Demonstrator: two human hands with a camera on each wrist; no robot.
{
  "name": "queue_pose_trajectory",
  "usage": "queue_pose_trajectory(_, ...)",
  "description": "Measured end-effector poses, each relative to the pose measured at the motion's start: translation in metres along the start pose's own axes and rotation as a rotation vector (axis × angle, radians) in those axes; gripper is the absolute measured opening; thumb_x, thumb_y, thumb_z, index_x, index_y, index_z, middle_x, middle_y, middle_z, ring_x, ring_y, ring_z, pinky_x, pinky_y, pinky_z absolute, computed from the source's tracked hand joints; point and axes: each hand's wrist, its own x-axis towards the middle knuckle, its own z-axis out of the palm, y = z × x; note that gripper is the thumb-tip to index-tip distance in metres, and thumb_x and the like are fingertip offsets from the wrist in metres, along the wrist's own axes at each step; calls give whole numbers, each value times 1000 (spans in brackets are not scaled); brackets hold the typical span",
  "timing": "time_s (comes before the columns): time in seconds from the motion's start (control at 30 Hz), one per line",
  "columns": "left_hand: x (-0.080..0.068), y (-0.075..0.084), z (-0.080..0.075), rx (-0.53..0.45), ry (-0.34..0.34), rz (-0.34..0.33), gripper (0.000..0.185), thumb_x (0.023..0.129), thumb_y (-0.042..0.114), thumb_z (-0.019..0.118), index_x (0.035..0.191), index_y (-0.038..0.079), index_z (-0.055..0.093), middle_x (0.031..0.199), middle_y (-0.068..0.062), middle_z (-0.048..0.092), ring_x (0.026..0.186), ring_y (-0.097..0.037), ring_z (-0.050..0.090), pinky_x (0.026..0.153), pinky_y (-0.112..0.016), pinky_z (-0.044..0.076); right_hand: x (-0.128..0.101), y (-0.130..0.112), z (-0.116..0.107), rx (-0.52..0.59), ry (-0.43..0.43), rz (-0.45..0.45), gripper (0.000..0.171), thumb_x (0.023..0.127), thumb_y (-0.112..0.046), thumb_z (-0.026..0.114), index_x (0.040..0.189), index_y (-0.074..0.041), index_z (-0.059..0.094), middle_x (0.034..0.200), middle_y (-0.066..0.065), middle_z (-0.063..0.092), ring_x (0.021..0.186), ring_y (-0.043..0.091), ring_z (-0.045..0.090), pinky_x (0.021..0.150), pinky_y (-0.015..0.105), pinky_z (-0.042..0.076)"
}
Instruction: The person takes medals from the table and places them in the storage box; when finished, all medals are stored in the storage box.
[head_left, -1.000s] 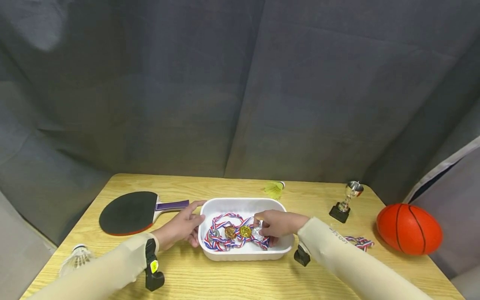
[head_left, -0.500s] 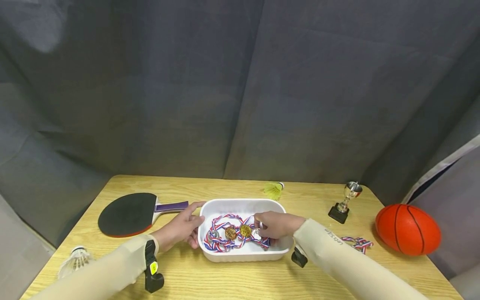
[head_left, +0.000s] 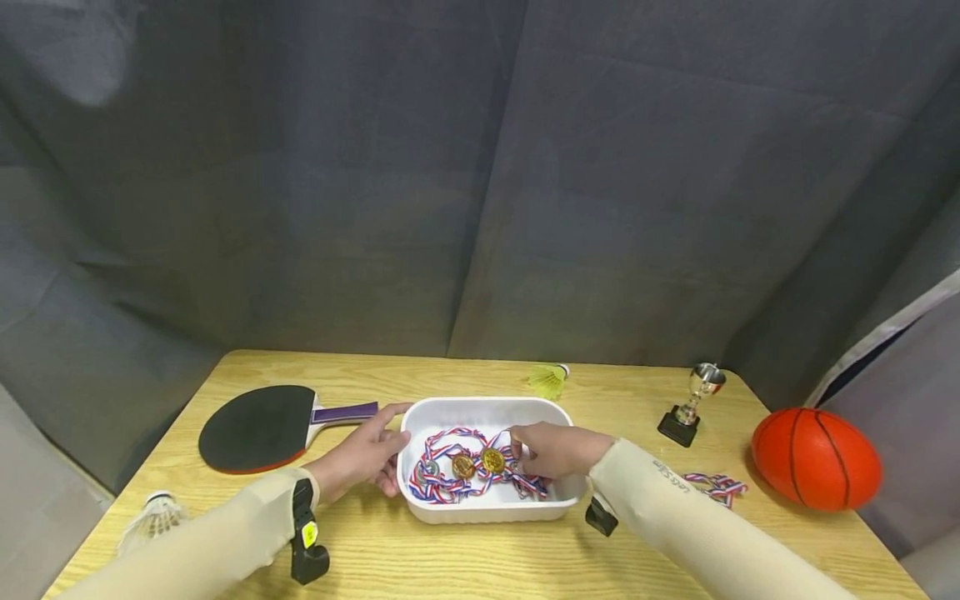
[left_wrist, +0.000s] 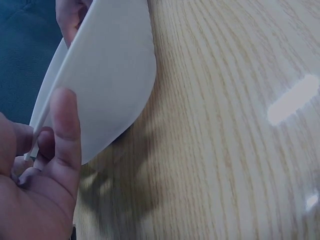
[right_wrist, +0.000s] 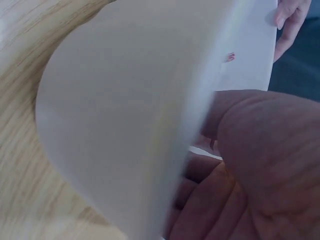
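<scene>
A white plastic tub (head_left: 491, 514) stands at the middle of the table. My left hand (head_left: 365, 454) grips its left rim, thumb and fingers on either side of the wall in the left wrist view. Inside lie a bronze medal (head_left: 462, 466), a gold medal (head_left: 492, 461) and a silver-coloured medal (head_left: 428, 471), on tangled red, white and blue ribbons (head_left: 461, 432). My right hand (head_left: 558, 448) reaches in over the right side, its fingers curled and pinching another silver medal, now mostly hidden by them. In the right wrist view the tub wall covers the fingertips.
A table tennis bat (head_left: 258, 429) lies left, a white shuttlecock (head_left: 153, 521) nearer. A yellow shuttlecock (head_left: 548, 380) sits behind the tub. To the right are a small trophy cup (head_left: 688, 404), a striped ribbon (head_left: 718, 486) and an orange ball (head_left: 816, 458).
The silver medal at my right fingertips showed its face earlier and is now mostly out of sight. My left hand keeps its grip on the rim.
</scene>
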Motion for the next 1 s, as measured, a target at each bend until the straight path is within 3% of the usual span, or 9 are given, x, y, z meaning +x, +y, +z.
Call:
queue_pose_trajectory(0.17, 0, 0, 0, 4, -3, 4, 57, 113, 13, 45, 165, 15, 22, 93, -23, 65, 62, -14, 63, 54, -26, 61, -10, -1, -11, -18, 26, -22, 7, 102, -9, 66, 107, -10, 62, 87, 1, 63, 76, 14, 56, 67, 30, 50)
queue_pose_trajectory(0.47, 1, 0, 1, 6, -11, 11, 57, 113, 15, 45, 165, 15, 22, 89, -21, 65, 62, -14, 63, 55, -26, 62, -48, 26, -37, 56, 181, -198, 8, 104, -5, 59, 111, -7, 64, 86, 3, 67, 70, 5, 55, 60, 20, 51)
queue_pose_trajectory(0.7, 1, 2, 1, 15, -4, 12, 57, 113, 14, 44, 165, 14, 22, 88, -20, 64, 62, -14, 63, 54, -26, 61, -97, 69, -43, 132, 239, -110, 8, 106, -13, 60, 112, -8, 62, 84, -4, 65, 70, 4, 58, 58, 21, 52)
queue_pose_trajectory(1.0, 0, 2, 1, 26, 9, 13, 56, 113, 14, 44, 165, 13, 23, 89, -21, 64, 61, -14, 63, 54, -27, 61, -151, 140, -19, 205, 252, 12, 13, 105, -15, 62, 112, -4, 58, 92, 2, 64, 68, 0, 54, 56, 22, 48)
